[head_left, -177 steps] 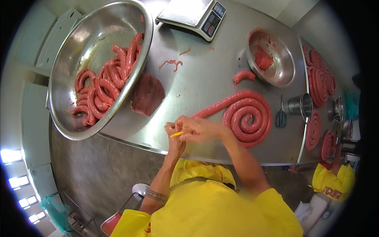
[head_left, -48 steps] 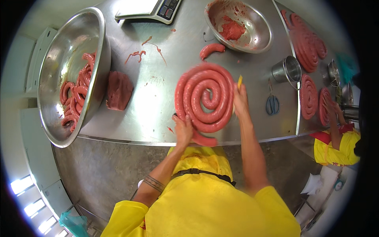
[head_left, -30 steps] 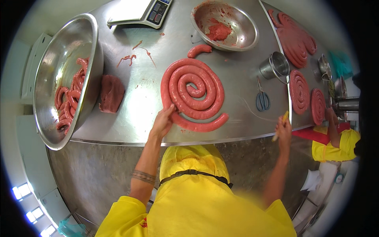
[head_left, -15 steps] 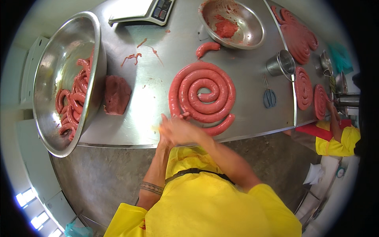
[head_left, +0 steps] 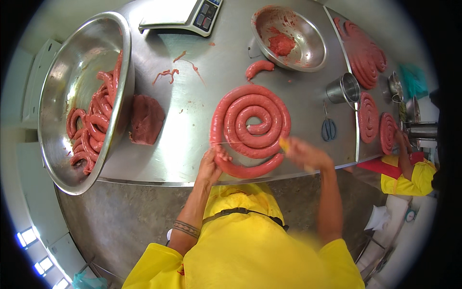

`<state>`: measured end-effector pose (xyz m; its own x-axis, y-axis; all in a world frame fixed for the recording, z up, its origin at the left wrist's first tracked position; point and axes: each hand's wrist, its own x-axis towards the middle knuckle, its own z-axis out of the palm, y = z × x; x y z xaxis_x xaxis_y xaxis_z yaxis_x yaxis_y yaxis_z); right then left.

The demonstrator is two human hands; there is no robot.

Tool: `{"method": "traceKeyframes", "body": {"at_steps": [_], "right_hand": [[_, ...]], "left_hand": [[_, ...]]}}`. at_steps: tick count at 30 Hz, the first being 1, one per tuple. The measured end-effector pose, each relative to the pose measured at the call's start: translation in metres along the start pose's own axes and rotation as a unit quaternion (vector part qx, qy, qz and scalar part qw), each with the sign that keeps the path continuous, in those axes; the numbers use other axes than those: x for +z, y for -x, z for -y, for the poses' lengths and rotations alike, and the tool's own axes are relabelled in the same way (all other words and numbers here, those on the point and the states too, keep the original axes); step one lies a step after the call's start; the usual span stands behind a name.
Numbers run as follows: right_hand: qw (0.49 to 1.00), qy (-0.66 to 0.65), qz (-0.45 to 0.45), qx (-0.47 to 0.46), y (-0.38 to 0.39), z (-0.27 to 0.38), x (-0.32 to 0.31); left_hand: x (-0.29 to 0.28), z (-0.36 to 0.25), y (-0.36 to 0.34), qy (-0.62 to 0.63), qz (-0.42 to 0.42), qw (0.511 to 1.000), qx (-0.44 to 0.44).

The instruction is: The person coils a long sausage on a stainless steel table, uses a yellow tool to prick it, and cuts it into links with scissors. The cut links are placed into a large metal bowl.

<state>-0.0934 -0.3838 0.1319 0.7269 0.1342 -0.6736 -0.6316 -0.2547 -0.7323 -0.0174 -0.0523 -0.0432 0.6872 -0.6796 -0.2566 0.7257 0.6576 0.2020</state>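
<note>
A coiled pink sausage point(head_left: 250, 98) lies on the steel table, an outer length curving round its bottom. My left hand point(head_left: 209, 161) grips it at its lower-left side, fingers closed where a thin string crosses it. My right hand point(head_left: 308, 154), blurred, is at the coil's right, closed on a small yellow tool point(head_left: 285, 143), the string stretching toward it. A short sausage piece point(head_left: 257, 68) sits above the coil. Scissors with blue-grey handles point(head_left: 328, 129) lie to the right, and a dark red meat block point(head_left: 147, 120) is to the left.
A large steel bowl of sausages point(head_left: 55, 106) fills the left; a scale point(head_left: 168, 12) and bowl with minced meat point(head_left: 310, 50) stand behind. A steel pail point(head_left: 337, 91) is right. Further right, a co-worker's arm point(head_left: 404, 159) reaches among more coils point(head_left: 368, 120) near the table seam.
The sausage's long straight tail from earlier now curves round the coil. In the last half second my right hand moved from beside my left hand to the coil's right, string trailing across.
</note>
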Motion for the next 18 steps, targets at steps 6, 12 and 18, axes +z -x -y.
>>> {"method": "traceKeyframes", "body": {"at_steps": [6, 12, 18], "right_hand": [[0.948, -0.31, 0.034, -0.069, 0.009, -0.084, 0.052], [0.887, 0.134, -0.249, -0.365, -0.109, 0.006, 0.086], [0.792, 0.456, -0.049, -0.403, -0.141, 0.11, 0.141]], "left_hand": [[0.028, -0.001, -0.001, -0.324, -0.222, 0.916, 0.085], [0.061, -0.02, 0.014, -0.776, -0.246, 0.521, 0.255], [0.037, -0.016, 0.023, -0.801, -0.257, 0.471, 0.265]]}}
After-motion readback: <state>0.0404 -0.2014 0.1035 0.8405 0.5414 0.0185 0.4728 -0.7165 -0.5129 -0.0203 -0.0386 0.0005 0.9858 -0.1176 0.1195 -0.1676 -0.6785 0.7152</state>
